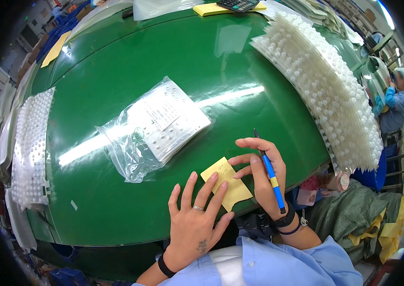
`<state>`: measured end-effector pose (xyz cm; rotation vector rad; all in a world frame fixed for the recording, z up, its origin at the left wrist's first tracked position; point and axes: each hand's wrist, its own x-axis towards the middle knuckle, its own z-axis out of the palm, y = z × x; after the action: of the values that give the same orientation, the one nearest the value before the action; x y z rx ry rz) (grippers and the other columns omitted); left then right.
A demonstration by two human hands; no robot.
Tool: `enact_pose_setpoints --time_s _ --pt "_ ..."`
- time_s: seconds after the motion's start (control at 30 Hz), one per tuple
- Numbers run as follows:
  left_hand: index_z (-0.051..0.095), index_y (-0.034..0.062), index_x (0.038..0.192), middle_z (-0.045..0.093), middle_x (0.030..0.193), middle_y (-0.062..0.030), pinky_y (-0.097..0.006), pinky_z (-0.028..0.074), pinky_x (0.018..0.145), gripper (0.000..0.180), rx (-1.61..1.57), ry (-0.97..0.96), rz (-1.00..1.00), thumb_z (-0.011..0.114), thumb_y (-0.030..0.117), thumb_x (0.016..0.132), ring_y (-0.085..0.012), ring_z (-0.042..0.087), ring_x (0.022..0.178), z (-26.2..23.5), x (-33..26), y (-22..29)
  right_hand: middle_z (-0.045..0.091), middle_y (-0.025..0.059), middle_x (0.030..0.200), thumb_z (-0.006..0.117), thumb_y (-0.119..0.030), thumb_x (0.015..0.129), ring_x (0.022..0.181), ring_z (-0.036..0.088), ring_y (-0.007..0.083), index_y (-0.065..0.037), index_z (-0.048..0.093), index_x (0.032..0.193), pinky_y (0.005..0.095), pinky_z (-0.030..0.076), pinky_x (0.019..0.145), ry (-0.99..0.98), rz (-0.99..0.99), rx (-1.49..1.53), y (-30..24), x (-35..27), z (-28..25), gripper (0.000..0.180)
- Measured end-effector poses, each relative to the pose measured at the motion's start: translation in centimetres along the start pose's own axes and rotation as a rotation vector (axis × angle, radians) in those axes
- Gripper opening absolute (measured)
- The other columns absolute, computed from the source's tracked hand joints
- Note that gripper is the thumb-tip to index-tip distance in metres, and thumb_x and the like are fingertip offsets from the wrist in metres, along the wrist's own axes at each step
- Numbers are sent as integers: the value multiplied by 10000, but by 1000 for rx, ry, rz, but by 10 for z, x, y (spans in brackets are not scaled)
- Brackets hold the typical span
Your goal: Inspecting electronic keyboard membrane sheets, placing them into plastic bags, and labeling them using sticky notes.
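Observation:
A small yellow slip of paper (236, 191) with handwriting lies on the green tabletop near its front edge. My left hand (193, 224) rests on the slip's left side, fingers spread out and nothing gripped. Above the slip's right side, my right hand (267, 183) holds a blue pen (269, 167) against the base of its thumb and index finger. The pen's black end points away from me, and the other fingertips reach toward the paper. Beyond my hands lies a clear plastic bag (137, 138) with a stack of white dotted sheets (175, 136) and a label inside.
A long stack of translucent bumpy sheets (316, 81) lines the right side of the green table (106, 209). More dotted sheets (32, 148) lie at the left edge. A calculator (237, 5) sits on yellow paper at the back. A co-worker (396, 102) is at far right.

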<state>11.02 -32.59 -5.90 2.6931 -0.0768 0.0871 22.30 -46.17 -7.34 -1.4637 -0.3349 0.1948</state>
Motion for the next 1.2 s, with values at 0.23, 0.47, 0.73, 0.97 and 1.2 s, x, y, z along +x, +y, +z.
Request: enact_pose_setpoints --time_s 0.23,0.47,0.73,0.97,1.2 --pt "543 151 1312 438 1418 -75 -536 177 1088 550 9 -12 -2 643 370 818 -374 310 1340 2 0 0 554 145 1205 318 36 939 979 648 202 29 496 1187 256 564 702 -14 1 -75 0 1 1 305" --pt "542 155 1314 437 1420 -69 -533 176 1088 550 13 1 -5 641 373 819 -368 307 1344 2 0 0 553 156 1204 316 53 928 978 649 206 34 496 1184 263 563 712 -21 15 -102 1 0 1 313" --pt "548 154 1305 441 1415 -72 -529 178 1090 545 -4 -7 -13 653 364 812 -368 322 1334 2 0 0 571 153 1175 351 114 856 992 630 213 29 495 1182 298 541 788 -2 -126 -62 11 1 0 367" --pt "544 166 1308 440 1414 -60 -523 200 1084 550 -10 6 -12 667 359 808 -354 332 1326 1 -1 0 600 128 1073 406 108 841 945 622 186 9 554 1136 284 525 770 -11 -136 -191 9 0 3 344" --pt "532 174 1323 429 1426 -54 -517 204 1082 560 -23 23 -8 665 364 813 -349 326 1331 1 -1 -1 601 111 1007 433 94 846 898 614 162 14 566 1111 267 512 743 -19 -121 -249 8 0 4 307"
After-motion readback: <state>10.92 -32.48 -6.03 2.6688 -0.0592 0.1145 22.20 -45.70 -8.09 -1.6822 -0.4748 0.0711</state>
